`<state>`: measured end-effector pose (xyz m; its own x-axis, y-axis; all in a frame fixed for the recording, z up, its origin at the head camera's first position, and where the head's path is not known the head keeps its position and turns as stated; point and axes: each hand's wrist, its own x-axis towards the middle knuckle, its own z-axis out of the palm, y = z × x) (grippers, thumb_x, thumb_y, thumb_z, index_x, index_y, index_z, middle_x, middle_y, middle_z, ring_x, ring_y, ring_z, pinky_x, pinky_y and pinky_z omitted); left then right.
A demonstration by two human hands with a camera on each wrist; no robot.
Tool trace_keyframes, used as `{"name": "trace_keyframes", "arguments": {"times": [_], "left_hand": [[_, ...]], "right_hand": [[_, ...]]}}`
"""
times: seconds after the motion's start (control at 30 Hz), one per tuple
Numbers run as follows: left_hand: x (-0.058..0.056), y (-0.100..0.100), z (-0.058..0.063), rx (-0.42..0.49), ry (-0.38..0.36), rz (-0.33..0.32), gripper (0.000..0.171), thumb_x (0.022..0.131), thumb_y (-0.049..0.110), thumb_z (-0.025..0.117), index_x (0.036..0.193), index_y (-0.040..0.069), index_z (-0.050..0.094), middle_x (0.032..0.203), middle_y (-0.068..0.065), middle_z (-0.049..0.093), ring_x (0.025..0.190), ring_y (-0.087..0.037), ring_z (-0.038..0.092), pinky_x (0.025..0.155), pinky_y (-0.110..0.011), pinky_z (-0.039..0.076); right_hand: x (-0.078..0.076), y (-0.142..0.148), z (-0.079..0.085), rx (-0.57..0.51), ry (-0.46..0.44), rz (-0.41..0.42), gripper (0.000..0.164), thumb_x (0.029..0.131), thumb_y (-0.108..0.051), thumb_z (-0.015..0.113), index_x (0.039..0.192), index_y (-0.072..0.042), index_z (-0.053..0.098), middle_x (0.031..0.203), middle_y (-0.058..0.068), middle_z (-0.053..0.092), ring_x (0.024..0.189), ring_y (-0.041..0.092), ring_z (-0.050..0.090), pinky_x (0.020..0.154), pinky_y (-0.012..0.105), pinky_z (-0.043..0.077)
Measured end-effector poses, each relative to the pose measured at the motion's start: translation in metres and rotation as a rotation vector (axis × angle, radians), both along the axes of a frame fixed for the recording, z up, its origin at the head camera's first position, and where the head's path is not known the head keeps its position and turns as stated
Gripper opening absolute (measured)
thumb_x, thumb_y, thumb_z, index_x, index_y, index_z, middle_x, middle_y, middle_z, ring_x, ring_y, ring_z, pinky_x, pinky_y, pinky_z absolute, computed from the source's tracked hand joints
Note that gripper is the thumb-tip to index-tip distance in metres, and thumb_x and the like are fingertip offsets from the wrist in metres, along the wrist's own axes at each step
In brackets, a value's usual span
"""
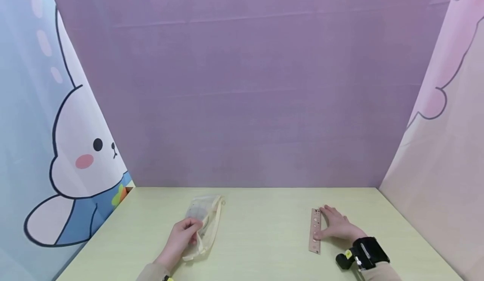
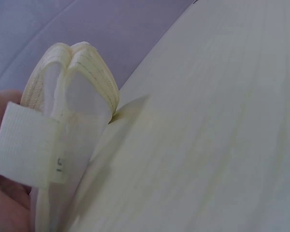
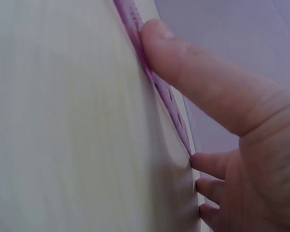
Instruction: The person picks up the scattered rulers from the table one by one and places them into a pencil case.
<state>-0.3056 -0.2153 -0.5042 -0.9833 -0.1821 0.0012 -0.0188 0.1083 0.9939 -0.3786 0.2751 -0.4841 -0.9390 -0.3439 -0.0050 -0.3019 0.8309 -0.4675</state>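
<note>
My left hand (image 1: 181, 235) grips a cream, see-through zip pouch (image 1: 209, 235) between thumb and fingers on the left half of the table. In the left wrist view, the zipped edge of the pouch (image 2: 89, 94) bulges apart at the top, and a white fabric tab (image 2: 26, 145) lies beside the hand. A pink ruler (image 1: 315, 232) lies flat at the right. My right hand (image 1: 338, 226) touches it from the right, the thumb resting on the ruler (image 3: 169, 99) and the fingers spread near its far end. What the pouch holds, if anything, is unclear.
The pale wooden table (image 1: 264, 230) ends at a purple backdrop (image 1: 261, 104). Printed curtains stand left (image 1: 87, 146) and right (image 1: 446, 167). A black wrist strap with a camera (image 1: 366, 253) sits on my right wrist.
</note>
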Motion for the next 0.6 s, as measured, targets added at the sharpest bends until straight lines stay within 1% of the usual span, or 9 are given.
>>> {"name": "trace_keyframes", "arguments": {"times": [0.17,0.3,0.47,0.6], "left_hand": [[-0.0012,-0.001,-0.002,-0.01,-0.005,0.009,0.014,0.089,0.009,0.066,0.089,-0.006,0.064,0.063,-0.004,0.049,0.057,-0.013,0.046,0.051,-0.022,0.045],[-0.0009,-0.0017,-0.0023,-0.006,-0.007,0.015,0.014,0.089,0.008,0.066,0.089,-0.005,0.064,0.063,-0.004,0.049,0.056,-0.013,0.046,0.051,-0.022,0.045],[0.0004,-0.0007,-0.0011,-0.014,0.009,0.005,0.015,0.089,0.009,0.065,0.089,-0.006,0.063,0.064,-0.003,0.049,0.057,-0.012,0.047,0.051,-0.022,0.045],[0.0,-0.0004,-0.0017,-0.022,0.018,-0.005,0.016,0.09,0.009,0.065,0.089,-0.007,0.063,0.064,-0.003,0.049,0.057,-0.012,0.047,0.051,-0.022,0.045]], "right_hand": [[-0.0003,-0.0002,-0.0004,-0.002,0.012,-0.004,0.103,0.067,-0.047,0.084,0.139,0.011,0.038,0.144,0.04,0.025,0.13,0.06,0.022,0.096,0.079,0.014],[-0.0009,-0.0009,-0.0006,-0.033,0.032,0.002,0.104,0.064,-0.046,0.085,0.137,0.011,0.038,0.141,0.04,0.031,0.128,0.059,0.028,0.094,0.08,0.016],[-0.0021,-0.0017,-0.0008,-0.066,0.039,-0.01,0.108,0.062,-0.044,0.087,0.137,0.013,0.034,0.134,0.039,0.041,0.123,0.058,0.036,0.092,0.081,0.017],[-0.0012,-0.0036,0.001,-0.111,0.02,-0.03,0.109,0.061,-0.038,0.089,0.137,0.014,0.031,0.134,0.04,0.041,0.121,0.058,0.039,0.092,0.08,0.019]]}}
